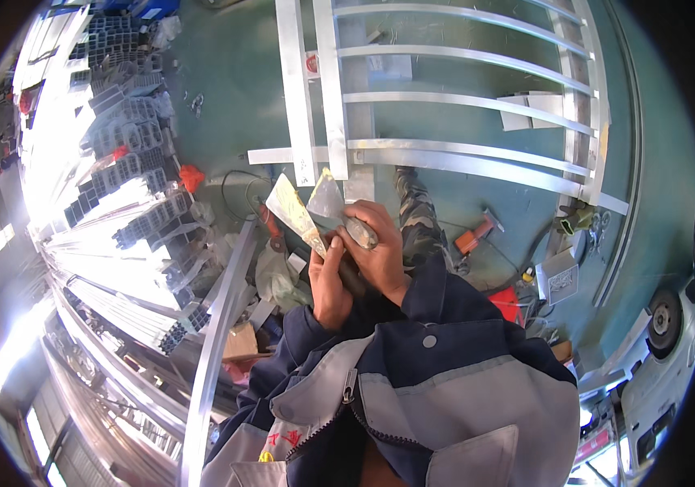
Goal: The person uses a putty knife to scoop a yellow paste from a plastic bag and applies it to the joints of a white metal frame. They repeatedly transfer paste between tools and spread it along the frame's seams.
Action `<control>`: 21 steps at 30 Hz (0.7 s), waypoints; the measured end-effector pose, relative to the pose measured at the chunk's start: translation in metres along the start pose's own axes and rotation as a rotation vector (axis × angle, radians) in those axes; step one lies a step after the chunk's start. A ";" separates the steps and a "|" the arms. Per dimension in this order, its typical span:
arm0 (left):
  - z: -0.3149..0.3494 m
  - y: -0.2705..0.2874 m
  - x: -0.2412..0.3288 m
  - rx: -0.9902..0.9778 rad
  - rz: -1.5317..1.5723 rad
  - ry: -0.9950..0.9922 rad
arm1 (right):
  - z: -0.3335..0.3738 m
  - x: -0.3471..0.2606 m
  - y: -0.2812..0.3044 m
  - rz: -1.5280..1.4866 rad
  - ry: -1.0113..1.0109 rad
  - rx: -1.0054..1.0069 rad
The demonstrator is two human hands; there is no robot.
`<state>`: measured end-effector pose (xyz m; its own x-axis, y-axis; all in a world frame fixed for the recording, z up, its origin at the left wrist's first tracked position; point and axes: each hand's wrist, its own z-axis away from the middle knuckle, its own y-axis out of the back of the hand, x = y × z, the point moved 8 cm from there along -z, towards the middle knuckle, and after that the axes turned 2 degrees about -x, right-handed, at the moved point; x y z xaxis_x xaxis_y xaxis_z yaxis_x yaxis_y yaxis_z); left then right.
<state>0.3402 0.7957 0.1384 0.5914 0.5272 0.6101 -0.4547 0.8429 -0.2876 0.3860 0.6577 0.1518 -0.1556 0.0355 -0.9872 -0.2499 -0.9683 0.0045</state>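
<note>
Green workshop floor (234, 65) spreads beneath a pale metal frame (331, 97). Nearer, the left hand (330, 286) grips a smeared scraper (292, 209), and the right hand (381, 253) is wrapped around the handle (363, 235) of a second scraper (329, 198), blades side by side, pointing forward. Good handling here probably means steady grips and fingers well behind the edges; whether the blades touch is hard to tell.

Tubes (140, 146) line the left edge of the floor (225, 81). The frame (461, 101) spans the far side. A vehicle (664, 394) stands at the right edge. Scrapers (292, 209): side by side, before the frame's near left corner.
</note>
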 end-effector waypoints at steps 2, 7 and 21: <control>-0.011 -0.006 0.004 0.054 0.025 0.023 | -0.009 0.003 -0.004 -0.010 0.008 -0.020; -0.037 -0.016 0.020 0.030 -0.111 0.031 | -0.025 0.009 -0.007 0.029 0.042 -0.028; -0.095 0.010 0.020 -0.015 -0.214 0.307 | -0.026 0.059 -0.030 0.085 -0.078 -0.047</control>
<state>0.4105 0.8251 0.0777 0.8451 0.3443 0.4089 -0.2907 0.9380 -0.1890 0.4094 0.6823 0.0896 -0.2485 -0.0294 -0.9682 -0.1875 -0.9792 0.0779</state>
